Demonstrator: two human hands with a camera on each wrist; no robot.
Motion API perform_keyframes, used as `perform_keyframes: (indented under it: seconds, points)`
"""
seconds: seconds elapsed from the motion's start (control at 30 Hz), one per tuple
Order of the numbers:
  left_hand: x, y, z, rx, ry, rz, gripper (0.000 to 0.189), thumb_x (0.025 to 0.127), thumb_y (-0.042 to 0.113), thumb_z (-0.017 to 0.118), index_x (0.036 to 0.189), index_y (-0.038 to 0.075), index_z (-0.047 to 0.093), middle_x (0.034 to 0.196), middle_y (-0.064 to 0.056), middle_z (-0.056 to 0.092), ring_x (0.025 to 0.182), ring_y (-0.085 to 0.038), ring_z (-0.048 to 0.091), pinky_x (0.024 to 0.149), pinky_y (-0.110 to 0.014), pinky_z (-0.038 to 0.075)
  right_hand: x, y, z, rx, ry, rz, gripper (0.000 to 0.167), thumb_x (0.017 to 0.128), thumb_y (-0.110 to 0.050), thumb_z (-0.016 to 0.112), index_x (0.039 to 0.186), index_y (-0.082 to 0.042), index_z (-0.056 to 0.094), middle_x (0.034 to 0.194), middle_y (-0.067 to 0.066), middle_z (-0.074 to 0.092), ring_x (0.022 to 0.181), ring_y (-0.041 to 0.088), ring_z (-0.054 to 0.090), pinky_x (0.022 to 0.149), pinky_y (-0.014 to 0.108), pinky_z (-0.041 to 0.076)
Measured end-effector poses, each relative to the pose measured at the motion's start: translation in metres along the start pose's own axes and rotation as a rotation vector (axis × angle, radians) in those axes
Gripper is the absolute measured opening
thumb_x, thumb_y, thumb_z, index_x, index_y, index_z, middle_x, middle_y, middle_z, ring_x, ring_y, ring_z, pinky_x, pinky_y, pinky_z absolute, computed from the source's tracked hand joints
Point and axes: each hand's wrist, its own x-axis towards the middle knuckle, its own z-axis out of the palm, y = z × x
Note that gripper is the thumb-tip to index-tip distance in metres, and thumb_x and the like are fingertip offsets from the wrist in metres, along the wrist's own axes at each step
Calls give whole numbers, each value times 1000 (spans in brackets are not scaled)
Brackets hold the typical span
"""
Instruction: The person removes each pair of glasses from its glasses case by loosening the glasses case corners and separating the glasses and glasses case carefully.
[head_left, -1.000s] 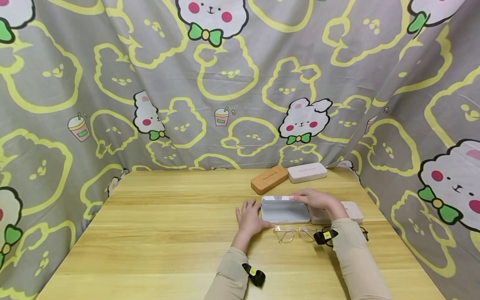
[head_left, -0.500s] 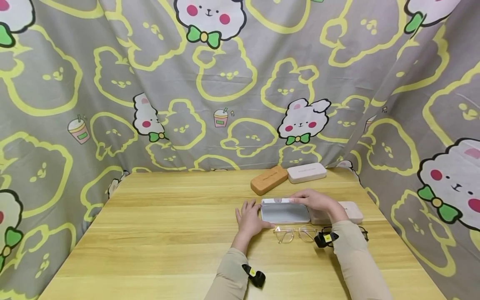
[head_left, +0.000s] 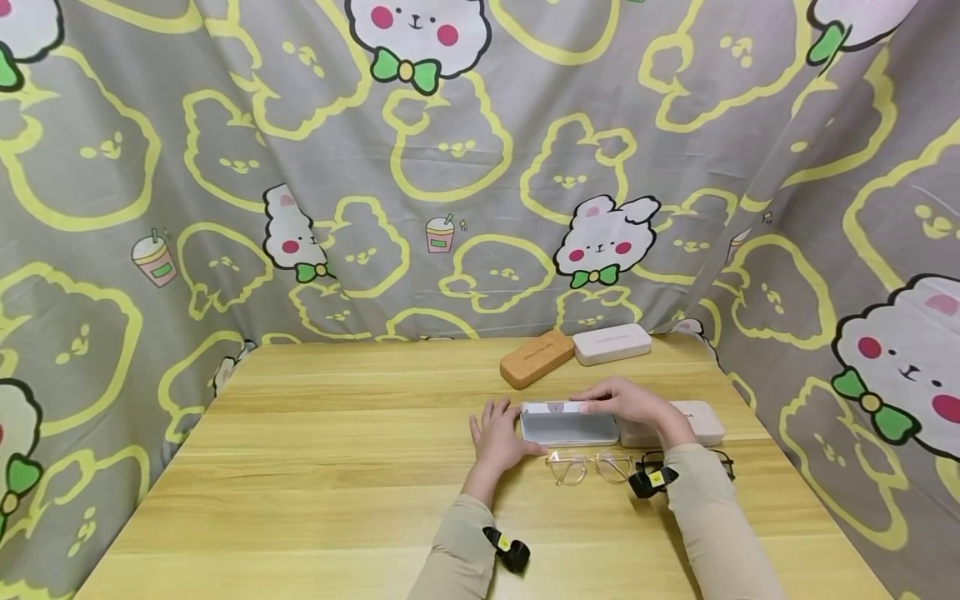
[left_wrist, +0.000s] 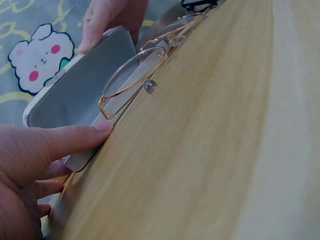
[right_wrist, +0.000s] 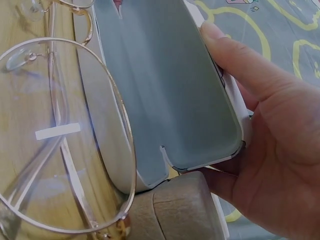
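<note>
A white glasses case with a grey lining (head_left: pixel 570 429) lies with its lid partly raised. My left hand (head_left: pixel 498 437) holds the left end, thumb (left_wrist: pixel 82 137) along the front wall and the other fingers around the end. At the lid, my right hand (head_left: pixel 637 404) grips the edge, its thumb (right_wrist: pixel 232 52) on the rim and fingers behind. Gold-rimmed glasses (head_left: pixel 588 468) rest on the table just in front of the case, close to the left thumb. The lining shows no glasses inside in the right wrist view.
A beige glasses case (head_left: pixel 701 422) adjoins the right end, partly behind the right hand. Black-framed glasses (head_left: pixel 726 462) lie under the right wrist. Farther back are an orange-brown case (head_left: pixel 537 359) and another white case (head_left: pixel 612 344). A patterned curtain (head_left: pixel 480 283) borders the wooden table (head_left: pixel 322 467).
The lid has tipped down a little toward the base, with the right hand still on it. My left hand stays where it was.
</note>
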Motion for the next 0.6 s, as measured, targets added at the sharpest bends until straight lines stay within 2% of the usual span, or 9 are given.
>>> perform_keyframes:
  seconds: [0.27,0.37,0.5,0.6]
  points:
    - [1,0,0,3,-8,-4,81,59,43,91,128,12,63,150,-11,45,146,-38,27,117,-67,7,0,4,0,-45,24,-33,37,90,-31,69,120,-9,70,121,15,69,111,24,66,92,28,52]
    - [1,0,0,5,-6,-4,81,59,44,91,128,12,63,150,-10,45,145,-37,28,117,-67,8,-1,3,1,-47,27,-29,37,89,-31,70,119,-9,71,119,15,70,108,21,66,89,24,51]
    - [0,-1,1,11,-1,-1,82,58,45,91,127,11,64,149,-10,46,145,-37,29,117,-68,8,-3,1,3,-69,25,-22,39,86,-34,73,119,-12,71,120,13,70,110,24,66,90,26,51]
    - [0,0,0,12,-7,-11,83,59,45,91,129,11,63,150,-9,46,145,-36,28,117,-67,7,-5,0,5,-113,29,-28,42,84,-38,74,119,-15,72,121,10,70,115,29,64,95,34,52]
